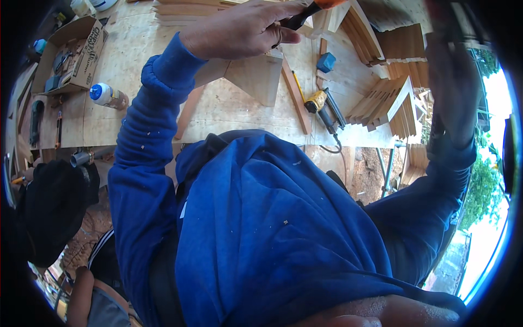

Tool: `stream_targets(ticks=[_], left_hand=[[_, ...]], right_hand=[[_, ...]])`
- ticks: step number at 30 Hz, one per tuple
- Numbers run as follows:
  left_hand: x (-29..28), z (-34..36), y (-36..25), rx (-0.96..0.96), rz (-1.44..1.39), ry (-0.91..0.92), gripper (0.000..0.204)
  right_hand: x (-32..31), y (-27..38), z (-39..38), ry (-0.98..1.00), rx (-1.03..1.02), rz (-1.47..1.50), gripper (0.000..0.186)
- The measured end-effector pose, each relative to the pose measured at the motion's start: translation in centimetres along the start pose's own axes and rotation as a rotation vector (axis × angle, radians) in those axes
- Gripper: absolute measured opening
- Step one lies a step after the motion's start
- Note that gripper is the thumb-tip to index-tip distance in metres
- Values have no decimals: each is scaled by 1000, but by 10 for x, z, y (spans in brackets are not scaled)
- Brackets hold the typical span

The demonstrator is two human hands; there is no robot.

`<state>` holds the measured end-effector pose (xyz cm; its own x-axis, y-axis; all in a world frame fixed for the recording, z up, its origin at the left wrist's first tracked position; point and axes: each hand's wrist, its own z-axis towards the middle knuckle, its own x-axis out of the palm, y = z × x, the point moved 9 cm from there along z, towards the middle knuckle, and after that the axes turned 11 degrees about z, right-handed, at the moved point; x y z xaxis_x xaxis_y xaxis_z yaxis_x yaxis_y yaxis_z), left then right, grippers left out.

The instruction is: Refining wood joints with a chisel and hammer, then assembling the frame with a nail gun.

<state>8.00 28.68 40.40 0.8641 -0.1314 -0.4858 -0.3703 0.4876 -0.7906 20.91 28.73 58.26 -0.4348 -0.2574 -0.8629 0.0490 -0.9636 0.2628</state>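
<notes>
My left hand is closed around a tool with a black handle and an orange end, raised over the workbench. The tool's working end is hidden, so its kind does not show. Below that hand, a pale wooden board piece stands among brown wood strips. Lifted at the far right, my right hand is smeared by motion. Something dark blurs above it at the picture's top; I cannot tell whether it is gripped.
A yellow-and-black nail gun with a hose lies near a blue block. Slotted wood pieces stack up at right. At left are a bottle with a blue cap and a cardboard box. Another person's arm shows lower left.
</notes>
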Motion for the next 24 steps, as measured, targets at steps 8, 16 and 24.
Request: stream_targets(ticks=[8,16,24], left_hand=[[-1,-1,-5,-143,186,105,47],[1,0,-9,-109,256,84,46],[4,4,-6,-124,248,99,31]], right_hand=[[3,-2,-25,-76,300,-142,42],[12,-9,-43,-1,193,-246,35],[0,-9,-31,-64,-8,-131,36]])
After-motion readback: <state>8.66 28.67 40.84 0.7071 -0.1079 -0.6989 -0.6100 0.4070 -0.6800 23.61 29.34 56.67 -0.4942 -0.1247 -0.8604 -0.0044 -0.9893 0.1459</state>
